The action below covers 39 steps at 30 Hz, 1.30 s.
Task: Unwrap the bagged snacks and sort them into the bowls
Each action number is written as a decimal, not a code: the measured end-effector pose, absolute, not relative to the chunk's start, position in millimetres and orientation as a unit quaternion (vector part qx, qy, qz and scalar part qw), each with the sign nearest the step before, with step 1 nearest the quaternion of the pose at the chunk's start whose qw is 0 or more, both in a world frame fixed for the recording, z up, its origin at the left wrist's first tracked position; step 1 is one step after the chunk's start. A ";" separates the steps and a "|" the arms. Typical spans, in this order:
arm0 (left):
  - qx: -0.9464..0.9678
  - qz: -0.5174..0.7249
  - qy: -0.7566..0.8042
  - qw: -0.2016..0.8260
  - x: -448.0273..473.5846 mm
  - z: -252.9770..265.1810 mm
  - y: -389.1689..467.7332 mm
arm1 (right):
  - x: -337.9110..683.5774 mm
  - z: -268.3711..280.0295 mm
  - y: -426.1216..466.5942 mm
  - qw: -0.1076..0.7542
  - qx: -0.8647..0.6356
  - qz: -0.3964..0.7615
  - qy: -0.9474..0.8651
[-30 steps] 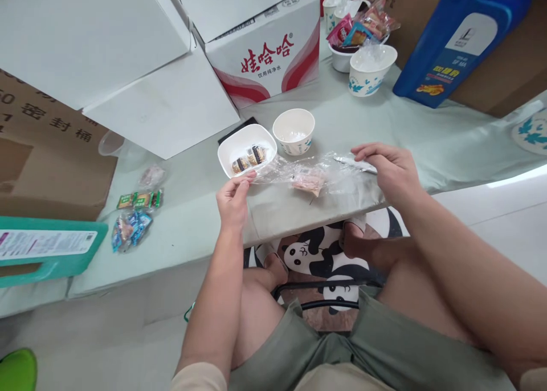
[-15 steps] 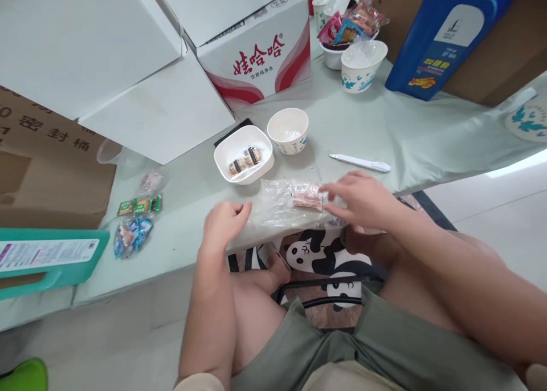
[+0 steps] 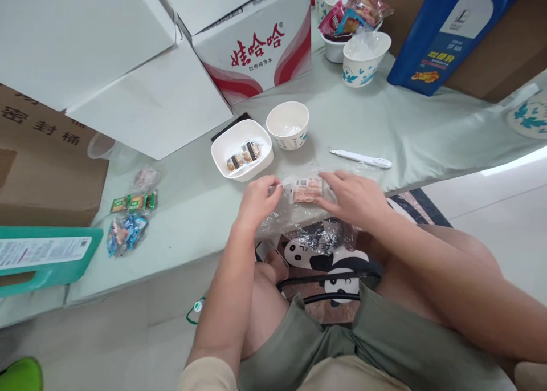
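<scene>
A pink wrapped snack packet (image 3: 308, 191) with a barcode label lies at the table's front edge, on crumpled clear plastic film (image 3: 277, 211). My left hand (image 3: 258, 202) is closed in a pinch on the film, just left of the packet. From the other side, my right hand (image 3: 356, 198) has its thumb and fingers around the packet's right end. Part of the film hangs over the edge above my lap. Behind my left hand stands a white square bowl (image 3: 222, 160) with small wrapped snacks in it, and beside it a paper cup (image 3: 287, 120).
A white utility knife (image 3: 361, 158) lies to the right. Green packets (image 3: 134, 202) and a blue bag of snacks (image 3: 126, 234) lie at left. Boxes (image 3: 260, 49) stand behind, with a blue container (image 3: 455, 35) and filled cups (image 3: 365, 60) at the back right.
My left hand has moved right and pinched the clear film. The film is drawn together and now drapes over the edge. My right hand stays beside the packet.
</scene>
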State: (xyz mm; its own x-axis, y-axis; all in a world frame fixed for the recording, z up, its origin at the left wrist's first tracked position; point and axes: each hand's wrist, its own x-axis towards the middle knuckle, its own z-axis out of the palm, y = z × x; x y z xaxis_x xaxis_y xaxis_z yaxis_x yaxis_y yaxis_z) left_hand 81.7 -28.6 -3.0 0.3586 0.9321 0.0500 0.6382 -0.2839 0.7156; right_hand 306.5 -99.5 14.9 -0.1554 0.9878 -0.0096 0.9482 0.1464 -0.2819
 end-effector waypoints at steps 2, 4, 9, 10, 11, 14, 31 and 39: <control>0.714 0.295 0.530 0.350 81.8 -1.1 -27.5 | 300.5 7.2 -91.8 0.120 -0.583 0.117 -0.795; 0.678 0.318 0.555 0.361 82.4 2.1 -28.5 | 295.4 -0.4 -84.2 0.112 -0.567 0.131 -0.805; 0.670 0.282 0.606 0.322 76.6 3.9 -31.9 | 291.1 -2.2 -78.3 0.076 -0.560 0.172 -0.807; 0.669 0.279 0.611 0.319 74.3 2.4 -32.3 | 291.3 -0.2 -79.9 0.079 -0.555 0.179 -0.809; 0.668 0.274 0.616 0.317 72.0 0.4 -32.5 | 291.8 1.7 -81.8 0.086 -0.551 0.188 -0.808; 0.673 0.257 0.622 0.306 66.9 -6.5 -32.6 | 294.7 5.4 -87.3 0.139 -0.547 0.220 -0.796; 0.731 0.237 0.562 0.306 57.4 -9.4 -23.5 | 220.7 66.4 3.8 0.250 -0.560 0.067 -0.787; 0.733 0.283 0.537 0.308 47.4 -7.3 -26.5 | 273.4 31.0 -59.7 0.332 -0.593 0.131 -0.722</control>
